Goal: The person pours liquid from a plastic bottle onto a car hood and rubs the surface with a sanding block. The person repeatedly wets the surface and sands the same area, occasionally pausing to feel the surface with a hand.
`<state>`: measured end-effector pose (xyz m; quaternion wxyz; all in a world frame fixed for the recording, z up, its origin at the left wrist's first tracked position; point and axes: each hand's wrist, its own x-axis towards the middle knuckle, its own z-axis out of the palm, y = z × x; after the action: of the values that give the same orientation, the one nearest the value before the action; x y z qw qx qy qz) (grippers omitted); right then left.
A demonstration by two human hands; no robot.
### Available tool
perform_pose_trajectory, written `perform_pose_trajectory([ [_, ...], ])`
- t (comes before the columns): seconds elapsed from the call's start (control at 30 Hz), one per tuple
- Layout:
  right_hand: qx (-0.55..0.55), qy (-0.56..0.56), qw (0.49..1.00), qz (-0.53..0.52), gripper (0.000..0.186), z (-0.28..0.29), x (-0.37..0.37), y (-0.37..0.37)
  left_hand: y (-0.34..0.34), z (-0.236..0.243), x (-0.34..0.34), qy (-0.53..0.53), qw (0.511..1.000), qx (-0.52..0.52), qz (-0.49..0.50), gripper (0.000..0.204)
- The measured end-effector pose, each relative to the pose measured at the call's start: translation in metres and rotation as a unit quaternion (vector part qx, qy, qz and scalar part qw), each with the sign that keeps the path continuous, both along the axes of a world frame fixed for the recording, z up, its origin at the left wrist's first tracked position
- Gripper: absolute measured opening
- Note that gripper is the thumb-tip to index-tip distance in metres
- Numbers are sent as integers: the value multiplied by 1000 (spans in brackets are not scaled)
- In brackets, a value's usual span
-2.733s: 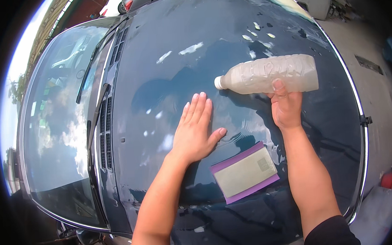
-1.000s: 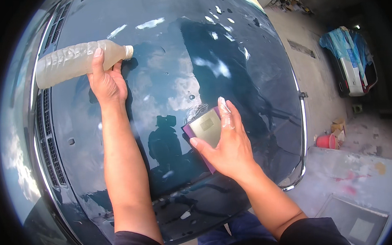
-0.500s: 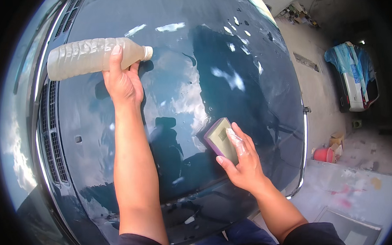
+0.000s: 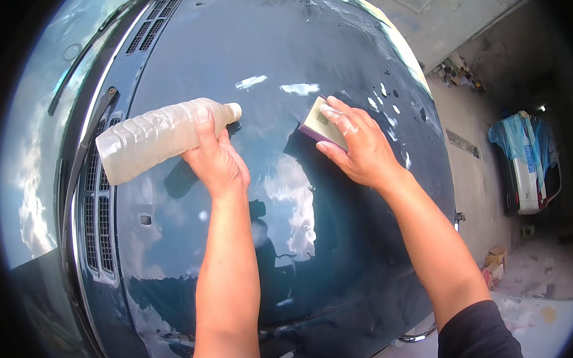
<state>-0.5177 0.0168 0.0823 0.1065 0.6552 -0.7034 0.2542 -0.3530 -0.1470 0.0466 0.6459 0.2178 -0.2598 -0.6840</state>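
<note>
A dark blue car bonnet point(image 4: 228, 46), wet and mirror-like, spreads beneath both my hands. My left hand point(image 4: 219, 158) is closed round a ribbed, translucent plastic bottle point(image 4: 158, 135) of cloudy liquid, held tilted above the bonnet with its white neck pointing right. My right hand point(image 4: 361, 136) grips a pale sanding block point(image 4: 321, 122) with a purple edge. The block is at the bonnet's surface, near several whitish patches; whether it touches is hard to tell. White residue coats one finger of that hand.
Along the left run the windscreen point(image 4: 33, 166), a wiper arm point(image 4: 81, 157) and black vent grilles point(image 4: 97, 234). At the far right stands a white vehicle point(image 4: 525, 183) partly draped in blue plastic sheeting point(image 4: 517, 134). A cardboard box point(image 4: 496, 257) lies on the concrete floor.
My right hand has moved the sanding block far up the bonnet, away from me. The bottle, still in my left hand, sits lower and further right in view, its base tipped lower. The view has shifted.
</note>
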Motion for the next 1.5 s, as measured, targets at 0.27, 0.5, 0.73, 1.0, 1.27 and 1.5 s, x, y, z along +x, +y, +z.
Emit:
perform_pose_trajectory([
  [0.27, 91, -21, 993, 72, 53, -10, -11, -75, -4, -2, 5, -21, 998, -39, 36, 63],
  [0.5, 135, -12, 986, 100, 52, -12, -3, -124, -3, 3, 5, -17, 999, 5, 51, 65],
  [0.73, 207, -29, 976, 57, 54, 3, -29, -134, -6, 4, 11, -11, 999, -15, 51, 64],
  [1.0, 200, -19, 970, 134, 58, 1, 6, -173, -10, -2, 9, -58, 993, -28, 94, 64],
  [1.27, 195, 3, 974, 113, 59, 4, -15, -150, -8, 2, 2, -58, 993, -5, 99, 62],
  [1.5, 215, 5, 974, 67, 58, 4, -17, -127, -13, -9, 7, -81, 987, -41, 136, 59],
])
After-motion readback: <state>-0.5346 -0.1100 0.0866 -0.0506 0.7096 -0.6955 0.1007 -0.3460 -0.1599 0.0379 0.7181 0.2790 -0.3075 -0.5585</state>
